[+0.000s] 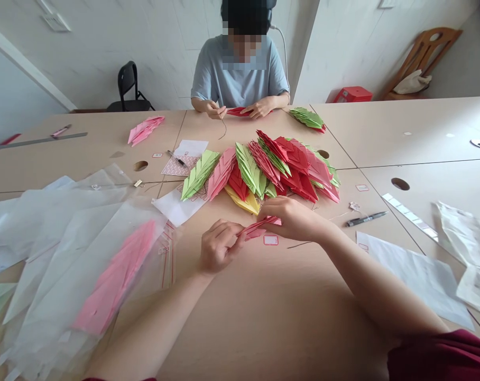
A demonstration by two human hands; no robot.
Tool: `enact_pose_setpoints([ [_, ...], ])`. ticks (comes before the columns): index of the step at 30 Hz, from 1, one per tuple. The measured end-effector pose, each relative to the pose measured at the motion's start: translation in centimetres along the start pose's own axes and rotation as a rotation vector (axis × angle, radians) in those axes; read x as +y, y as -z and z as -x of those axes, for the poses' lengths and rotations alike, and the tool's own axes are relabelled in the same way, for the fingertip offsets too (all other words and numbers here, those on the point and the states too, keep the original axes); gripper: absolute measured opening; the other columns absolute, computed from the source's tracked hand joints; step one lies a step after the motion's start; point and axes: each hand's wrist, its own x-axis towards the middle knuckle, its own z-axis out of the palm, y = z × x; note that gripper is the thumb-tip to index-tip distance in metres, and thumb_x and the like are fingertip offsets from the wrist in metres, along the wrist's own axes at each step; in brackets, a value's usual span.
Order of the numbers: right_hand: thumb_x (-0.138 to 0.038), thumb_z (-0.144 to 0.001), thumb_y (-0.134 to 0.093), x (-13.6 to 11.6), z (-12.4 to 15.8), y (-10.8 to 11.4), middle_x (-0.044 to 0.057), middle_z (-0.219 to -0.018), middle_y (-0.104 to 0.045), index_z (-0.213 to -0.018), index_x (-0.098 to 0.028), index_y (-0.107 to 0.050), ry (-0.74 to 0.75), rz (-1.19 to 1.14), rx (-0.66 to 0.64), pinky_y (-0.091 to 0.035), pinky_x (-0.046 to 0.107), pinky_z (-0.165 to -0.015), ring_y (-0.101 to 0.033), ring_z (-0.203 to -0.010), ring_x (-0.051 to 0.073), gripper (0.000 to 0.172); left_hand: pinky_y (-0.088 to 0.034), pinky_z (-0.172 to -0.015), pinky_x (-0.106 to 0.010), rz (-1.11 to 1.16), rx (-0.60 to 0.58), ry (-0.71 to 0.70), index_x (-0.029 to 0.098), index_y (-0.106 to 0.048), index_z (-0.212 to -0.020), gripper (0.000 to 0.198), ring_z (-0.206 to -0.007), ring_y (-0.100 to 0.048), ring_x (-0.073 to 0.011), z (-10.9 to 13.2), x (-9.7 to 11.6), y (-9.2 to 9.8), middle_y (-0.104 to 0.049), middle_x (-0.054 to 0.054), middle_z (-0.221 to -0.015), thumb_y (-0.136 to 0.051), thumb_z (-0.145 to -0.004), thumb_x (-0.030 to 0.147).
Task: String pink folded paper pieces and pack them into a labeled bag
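A person's left hand (pixel 220 246) and right hand (pixel 291 219) together grasp a narrow folded paper leaf (pixel 258 227), red and pink, just above a beige table (pixel 418 132). The left hand's fingers curl closed around the leaf's left end, while the right hand pinches its right end from above. The leaf is held just nearer than a heaped pile of folded paper leaves (pixel 259 169) in red, pink, green and yellow at the table's centre. To the left lie clear zip bags (pixel 81 264), one holding a pink folded bundle (pixel 115 278). To the right, a dark pen (pixel 366 218) rests near a white sheet (pixel 410 275). Across the table, a co-worker (pixel 240 79) handles a red folded piece (pixel 238 111) with both hands, a thin thread (pixel 223 128) hanging nearby, beside a green folded bundle (pixel 306 118).
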Motion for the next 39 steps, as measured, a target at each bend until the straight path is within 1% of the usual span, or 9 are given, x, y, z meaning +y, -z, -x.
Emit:
enact_pose_setpoints([
  [3,-0.021,-0.088,-0.061,-0.3,-0.1,-0.5,0.002,-0.08,-0.066,-0.087,-0.019,-0.065,-0.03,-0.119,0.028,-0.044,0.026,-0.066,-0.059,-0.075,0.014,0.005,-0.047,-0.066,-0.028,0.105,-0.008,0.115,0.018,-0.064,-0.083,0.01,-0.068,-0.058,-0.0142,0.1,0.3,-0.4,-0.066,-0.002,-0.071,-0.057,-0.088,0.022],
  [6,-0.025,-0.087,-0.062,-0.7,-0.2,-0.8,0.001,-0.08,-0.067,-0.085,-0.019,-0.066,-0.107,-0.243,0.068,-0.045,0.024,-0.064,-0.06,-0.074,0.013,0.008,-0.048,-0.065,-0.027,0.203,-0.016,0.189,0.018,-0.067,-0.084,0.013,-0.07,-0.061,-0.0145,0.2,0.3,-0.6,-0.068,-0.003,-0.074,-0.057,-0.089,0.025],
  [10,-0.029,-0.083,-0.066,-0.6,-0.1,0.3,0.002,-0.087,-0.067,-0.089,-0.02,-0.064,-0.165,-0.293,0.108,-0.048,0.025,-0.066,-0.062,-0.076,0.014,0.011,-0.048,-0.063,-0.026,0.204,0.036,0.235,0.018,-0.068,-0.079,0.017,-0.068,-0.06,-0.014,0.3,-0.1,-0.5,-0.067,-0.003,-0.072,-0.059,-0.088,0.029],
  [13,-0.029,-0.082,-0.067,-0.2,0.2,1.9,0.004,-0.091,-0.065,-0.09,-0.019,-0.062,-0.114,-0.229,0.163,-0.05,0.029,-0.071,-0.061,-0.081,0.016,0.013,-0.049,-0.067,-0.027,0.166,0.09,0.216,0.017,-0.068,-0.081,0.014,-0.072,-0.061,-0.0149,0.3,-0.5,-0.3,-0.068,-0.004,-0.075,-0.061,-0.087,0.028],
  [17,-0.025,-0.089,-0.059,0.1,0.7,3.1,0.004,-0.085,-0.064,-0.085,-0.02,-0.065,-0.061,-0.138,0.163,-0.049,0.029,-0.069,-0.059,-0.078,0.015,0.009,-0.05,-0.071,-0.029,0.132,0.094,0.156,0.019,-0.069,-0.088,0.008,-0.076,-0.062,-0.0153,0.2,-0.7,-0.2,-0.07,-0.003,-0.078,-0.062,-0.087,0.022],
  [24,-0.019,-0.089,-0.058,-0.4,1.0,3.2,0.004,-0.095,-0.068,-0.093,-0.022,-0.069,0.058,-0.04,0.047,-0.05,0.028,-0.074,-0.062,-0.086,0.015,0.012,-0.051,-0.071,-0.028,0.082,0.063,0.073,0.02,-0.07,-0.094,0.011,-0.077,-0.063,-0.0153,0.3,-0.5,-0.2,-0.073,-0.003,-0.083,-0.064,-0.085,0.018],
  [30,-0.018,-0.089,-0.057,-0.6,1.2,3.8,0.005,-0.095,-0.069,-0.09,-0.02,-0.068,0.05,0.021,0.039,-0.051,0.03,-0.075,-0.063,-0.087,0.017,0.011,-0.051,-0.072,-0.03,0.051,0.081,0.03,0.022,-0.071,-0.094,0.012,-0.08,-0.065,-0.016,0.3,-0.8,-0.3,-0.074,-0.002,-0.085,-0.065,-0.084,0.018],
  [36,-0.015,-0.088,-0.058,0.0,1.2,3.4,0.003,-0.096,-0.071,-0.09,-0.021,-0.07,0.127,0.038,-0.005,-0.051,0.031,-0.078,-0.065,-0.087,0.016,0.013,-0.05,-0.074,-0.029,0.072,0.085,-0.015,0.024,-0.071,-0.099,0.019,-0.08,-0.064,-0.0141,0.1,-0.8,-0.4,-0.074,-0.001,-0.088,-0.067,-0.082,0.016],
  [39,-0.017,-0.09,-0.056,-0.1,1.1,3.2,0.004,-0.096,-0.071,-0.091,-0.021,-0.069,0.133,0.052,0.007,-0.051,0.031,-0.079,-0.064,-0.087,0.017,0.014,-0.049,-0.078,-0.03,0.091,0.061,-0.017,0.024,-0.069,-0.103,0.021,-0.086,-0.063,-0.0155,-0.2,-0.5,0.0,-0.073,-0.001,-0.093,-0.066,-0.083,0.019],
])
